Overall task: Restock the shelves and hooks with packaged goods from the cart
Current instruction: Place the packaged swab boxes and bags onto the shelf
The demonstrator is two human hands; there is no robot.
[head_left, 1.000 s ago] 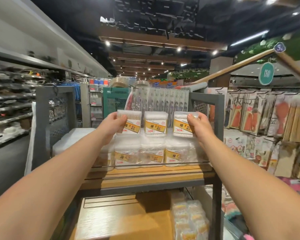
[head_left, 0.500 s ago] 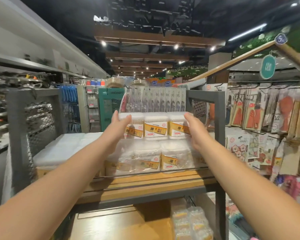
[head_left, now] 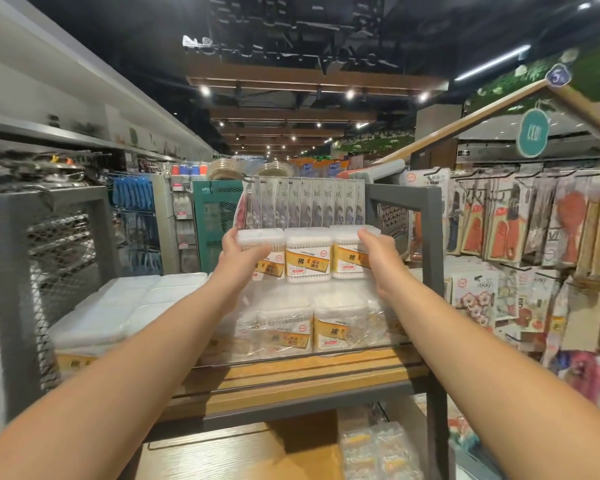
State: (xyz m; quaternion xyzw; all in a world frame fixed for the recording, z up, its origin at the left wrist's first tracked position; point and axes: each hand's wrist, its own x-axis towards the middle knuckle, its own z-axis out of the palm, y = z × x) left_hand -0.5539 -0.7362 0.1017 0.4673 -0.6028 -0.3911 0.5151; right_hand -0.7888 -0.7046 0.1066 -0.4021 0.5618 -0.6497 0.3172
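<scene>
Raised a little higher than a second ago, both hands clamping a row of three cotton swab boxes (head_left: 308, 254) between them, above the wrapped packs (head_left: 312, 323) on the wooden shelf (head_left: 291, 367); left hand (head_left: 238, 259) curled round the left-end box, thumb across its front, fingertips (head_left: 230, 235) on its top edge; right hand (head_left: 378, 259) pressed against the right-end box, fingers over its top corner; middle box untouched, squeezed between its neighbours; three wrapped packs seen in the near row below, more white-lidded ones to the left, too blurred to count; hanging packets (head_left: 312, 202) just behind, far side.
</scene>
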